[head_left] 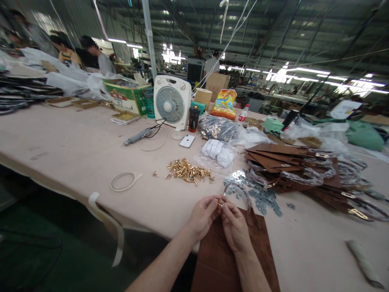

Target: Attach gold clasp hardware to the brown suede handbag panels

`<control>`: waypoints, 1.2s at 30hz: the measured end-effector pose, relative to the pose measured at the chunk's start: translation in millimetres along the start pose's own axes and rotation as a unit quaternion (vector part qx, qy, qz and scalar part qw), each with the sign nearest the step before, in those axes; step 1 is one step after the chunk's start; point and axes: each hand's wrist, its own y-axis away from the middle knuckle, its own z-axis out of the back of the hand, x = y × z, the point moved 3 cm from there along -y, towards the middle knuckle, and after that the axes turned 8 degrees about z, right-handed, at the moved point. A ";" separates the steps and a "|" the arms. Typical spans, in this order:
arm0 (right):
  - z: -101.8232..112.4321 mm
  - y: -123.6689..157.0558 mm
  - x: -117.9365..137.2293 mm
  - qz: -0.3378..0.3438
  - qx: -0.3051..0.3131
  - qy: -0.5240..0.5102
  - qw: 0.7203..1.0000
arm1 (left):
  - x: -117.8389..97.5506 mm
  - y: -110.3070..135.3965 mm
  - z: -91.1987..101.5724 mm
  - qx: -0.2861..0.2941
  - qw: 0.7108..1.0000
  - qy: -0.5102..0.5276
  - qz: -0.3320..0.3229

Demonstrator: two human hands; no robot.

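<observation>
While the fingertips of both hands meet just above a brown bag [258,235], the left hand [206,215] pinches a small gold piece [219,203] between thumb and fingers, and the right hand [235,225] pinches at the same piece from its other side. Taking the heap of gold fittings [190,171] on the desk [75,142] as the landmark, the held piece is nearer the person and to the right of it, with the bag beneath the hands and its plastic-wrapped handle [238,185] standing up beyond them. Right of the heap spread thin silver plates [264,198], and farther right lies a stack of brown bags [291,164] with gold fittings on some. Left of the heap is a pale coiled strip [121,181]. Just beyond it are a phone [187,141] and a white wrapped bundle [218,152]; beyond and left lies a grey corded tool [138,136]; farther beyond stand a white fan [172,103] and a dark tumbler [193,118].
</observation>
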 end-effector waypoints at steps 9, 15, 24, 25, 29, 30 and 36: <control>0.4 -0.2 -3.6 0.020 -0.004 0.042 0.999 | -1.0 0.1 0.3 0.001 1.000 0.009 -0.001; -1.6 -1.1 -2.6 0.015 -0.011 0.036 0.999 | -0.4 1.0 0.4 0.003 1.000 -0.011 0.008; 2.1 -1.0 6.5 0.091 -0.046 0.123 0.987 | -1.8 2.3 3.0 -0.020 0.999 -0.024 0.043; 2.0 -0.1 10.3 0.127 -0.045 0.164 0.977 | -2.1 2.5 3.3 -0.021 0.998 -0.027 0.046; -5.5 4.0 16.4 0.206 0.026 0.274 0.939 | -2.0 3.2 4.3 -0.025 0.998 -0.034 0.050; -7.4 4.9 15.7 0.212 0.043 0.286 0.933 | -2.1 3.5 4.5 -0.029 0.998 -0.034 0.051; -9.3 6.9 11.8 0.239 0.060 0.321 0.914 | -3.4 7.2 2.6 -0.042 0.996 -0.051 0.062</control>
